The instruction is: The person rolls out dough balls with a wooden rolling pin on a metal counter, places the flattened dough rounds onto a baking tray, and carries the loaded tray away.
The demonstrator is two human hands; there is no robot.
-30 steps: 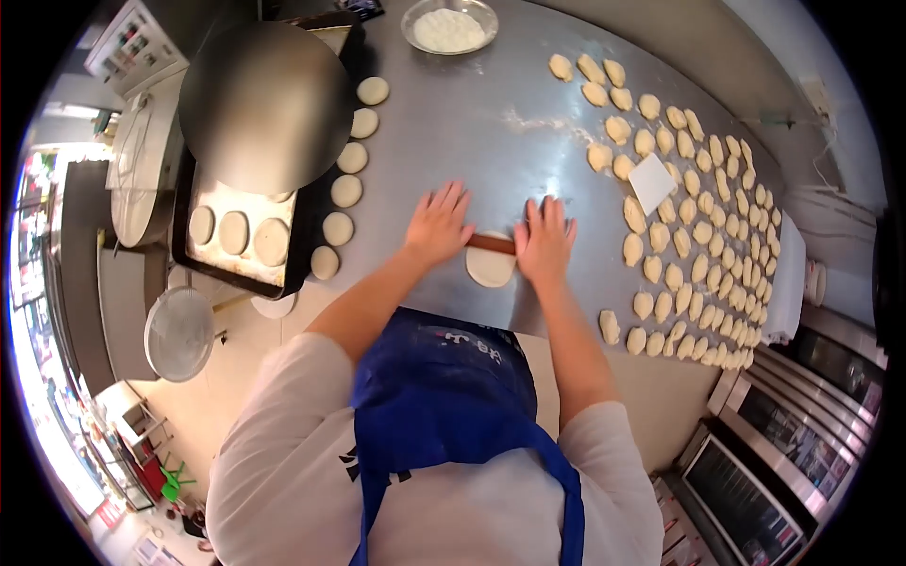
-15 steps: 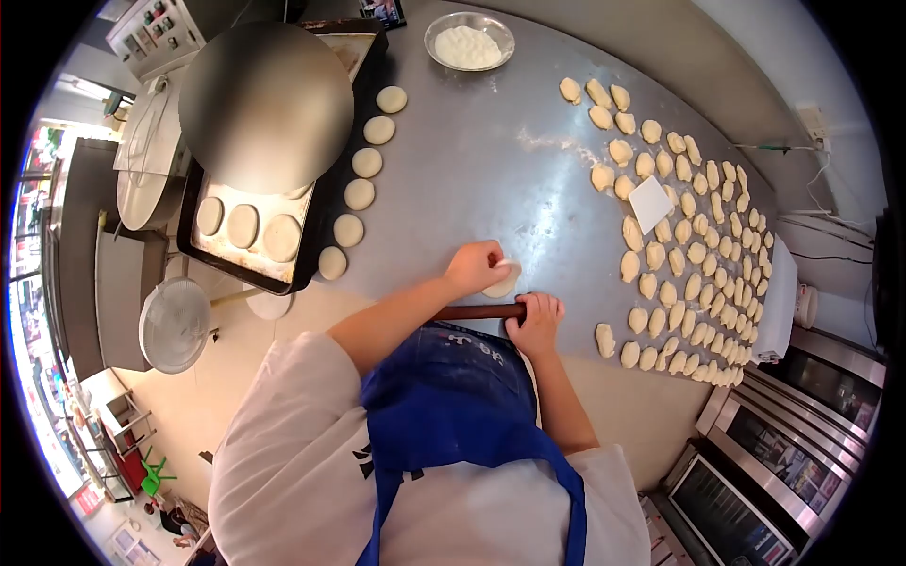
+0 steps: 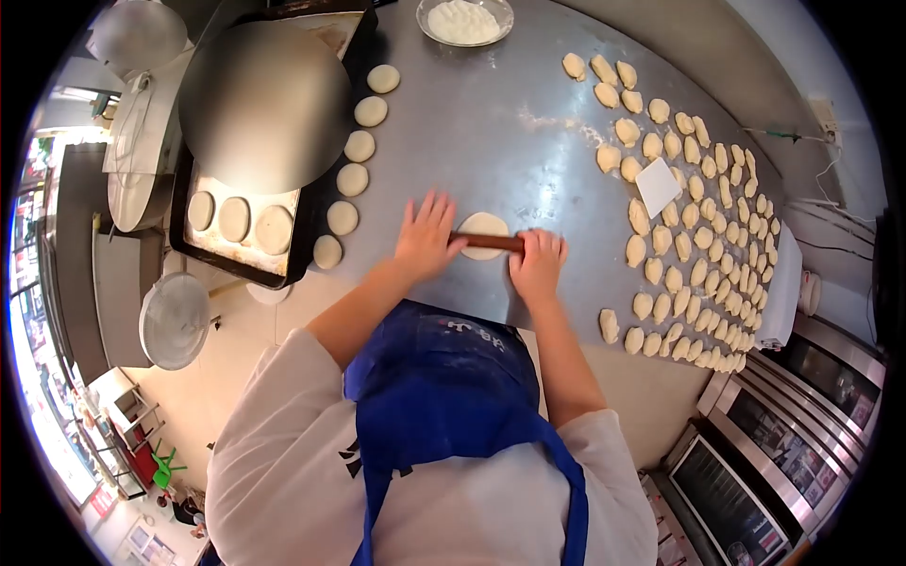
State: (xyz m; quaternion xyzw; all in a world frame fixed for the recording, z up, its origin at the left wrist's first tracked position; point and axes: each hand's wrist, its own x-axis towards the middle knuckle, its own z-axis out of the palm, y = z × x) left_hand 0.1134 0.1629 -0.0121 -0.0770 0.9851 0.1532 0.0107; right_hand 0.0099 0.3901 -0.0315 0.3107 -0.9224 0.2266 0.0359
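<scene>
Dough disc, thin, round and off-white (image 3: pixel 485 223): flat on grey metal tabletop (image 3: pixel 462 141), centre of the near part, between the two hands, with the pin lying across it.

Left to right from far side:
- Small green plastic chair (image 3: pixel 163 464), down on the floor, well apart from the work.
- Black-rimmed rectangular baking tray (image 3: pixel 304 247), left end of tabletop. Three pale dough rounds (image 3: pixel 234 220) inside, near end. Middle of tray hidden by a blurred round patch.
- Six pale, round, thick dough pieces (image 3: pixel 353 179), in a column on the tabletop just beside the tray's right wall.
- Left hand (image 3: pixel 423 243): palm down, fingers extended and slightly spread, pointing away from the body, thumb at the pin's left end.
- Bright blue apron (image 3: pixel 444 406) with white lettering, over a pale short-sleeved shirt (image 3: pixel 293 443).
- Round shiny metal bowl (image 3: pixel 465 43), far edge of tabletop, white powder (image 3: pixel 462 21) inside.
- Dark brown cylindrical rolling pin (image 3: pixel 488 241): roughly crosswise, touching the disc.
- Right hand (image 3: pixel 538 268): over the pin's right end, fingers bent and close together. Underside hidden; cannot tell if pinching or just pressing.
- White rectangular flat scraper (image 3: pixel 658 187), resting among many small, lumpy, cream-coloured dough pieces (image 3: pixel 699 272), in loose rows across tabletop's right side.
</scene>
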